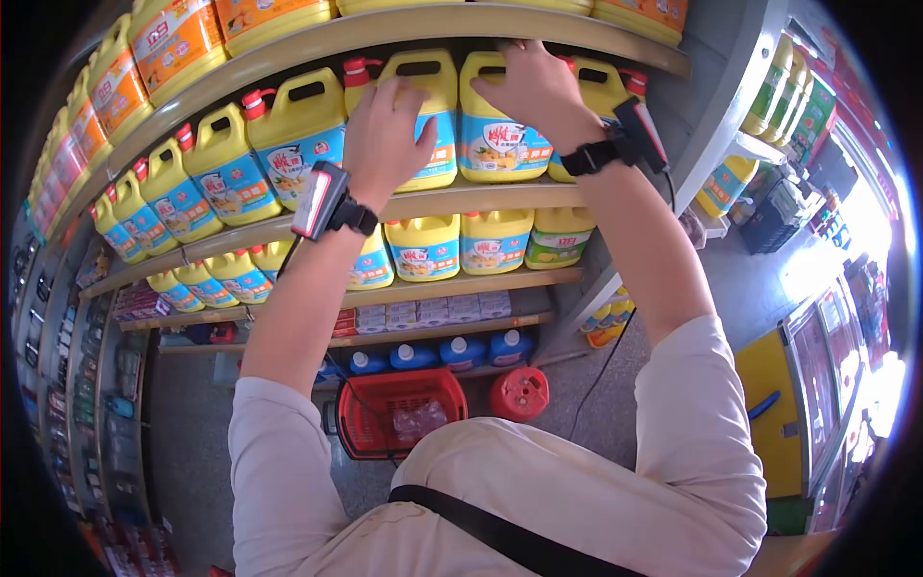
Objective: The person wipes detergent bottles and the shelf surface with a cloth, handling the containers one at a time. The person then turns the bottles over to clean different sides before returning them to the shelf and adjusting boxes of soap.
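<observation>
Left hand lies flat, fingers spread open, on a yellow plastic jug with a blue label on the grey shelf. Right hand has its fingers hooked over the neighbouring yellow jug, can't tell if they're actually gripping.

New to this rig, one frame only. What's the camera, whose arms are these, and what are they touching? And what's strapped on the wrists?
There is one picture, from a wide-angle camera worn on a person's head, looking forward and down. That lens bends the edges. There is no machine: both arms are the wearer's own. The left hand lies open against a yellow jug on a shop shelf. The right hand rests on top of the next jug; whether its fingers grip anything is hidden. A left wrist unit and a right wrist unit are strapped on, and their purpose cannot be told from this view. More yellow jugs fill the shelves around. A red basket stands on the floor below.
</observation>
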Demonstrator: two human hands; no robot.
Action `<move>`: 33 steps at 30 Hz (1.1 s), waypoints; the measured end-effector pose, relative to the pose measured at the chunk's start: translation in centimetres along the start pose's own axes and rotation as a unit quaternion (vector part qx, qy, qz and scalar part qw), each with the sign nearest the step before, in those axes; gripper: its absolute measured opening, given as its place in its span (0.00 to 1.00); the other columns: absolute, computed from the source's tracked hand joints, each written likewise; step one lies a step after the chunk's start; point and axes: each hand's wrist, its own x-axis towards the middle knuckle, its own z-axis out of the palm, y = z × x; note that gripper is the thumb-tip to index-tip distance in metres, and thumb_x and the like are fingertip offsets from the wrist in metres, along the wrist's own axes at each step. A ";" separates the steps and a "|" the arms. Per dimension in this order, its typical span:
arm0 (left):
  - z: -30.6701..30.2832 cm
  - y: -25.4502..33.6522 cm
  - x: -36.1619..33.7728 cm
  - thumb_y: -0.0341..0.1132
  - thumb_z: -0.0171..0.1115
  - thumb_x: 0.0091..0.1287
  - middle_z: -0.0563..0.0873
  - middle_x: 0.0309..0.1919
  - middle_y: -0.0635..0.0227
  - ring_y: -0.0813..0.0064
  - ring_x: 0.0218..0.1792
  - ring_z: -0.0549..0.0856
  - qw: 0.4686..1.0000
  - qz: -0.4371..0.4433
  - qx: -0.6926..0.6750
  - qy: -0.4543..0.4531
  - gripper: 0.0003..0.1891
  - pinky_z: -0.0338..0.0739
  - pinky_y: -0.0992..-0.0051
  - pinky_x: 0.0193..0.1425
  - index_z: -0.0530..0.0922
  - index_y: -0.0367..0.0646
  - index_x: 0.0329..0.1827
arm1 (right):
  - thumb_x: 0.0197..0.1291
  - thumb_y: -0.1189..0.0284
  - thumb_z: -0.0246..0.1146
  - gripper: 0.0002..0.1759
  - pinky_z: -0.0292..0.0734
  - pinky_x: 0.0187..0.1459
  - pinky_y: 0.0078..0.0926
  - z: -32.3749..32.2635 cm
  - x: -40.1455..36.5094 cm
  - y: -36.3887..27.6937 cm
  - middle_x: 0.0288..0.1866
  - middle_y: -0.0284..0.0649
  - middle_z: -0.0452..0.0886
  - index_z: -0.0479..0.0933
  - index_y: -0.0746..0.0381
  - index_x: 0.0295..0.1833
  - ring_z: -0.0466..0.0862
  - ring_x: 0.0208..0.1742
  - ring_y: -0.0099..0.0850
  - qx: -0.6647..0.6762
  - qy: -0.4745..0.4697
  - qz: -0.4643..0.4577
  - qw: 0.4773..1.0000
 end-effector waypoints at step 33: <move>-1.2 17.3 -19.1 0.35 0.65 0.68 0.81 0.61 0.62 0.67 0.59 0.83 0.131 -0.417 -0.885 -0.161 0.28 0.79 0.65 0.64 0.66 0.42 0.69 | 0.70 0.54 0.55 0.26 0.74 0.60 0.30 -4.9 -15.5 2.3 0.54 0.44 0.81 0.77 0.67 0.55 0.81 0.55 0.33 0.732 -0.164 0.056 0.659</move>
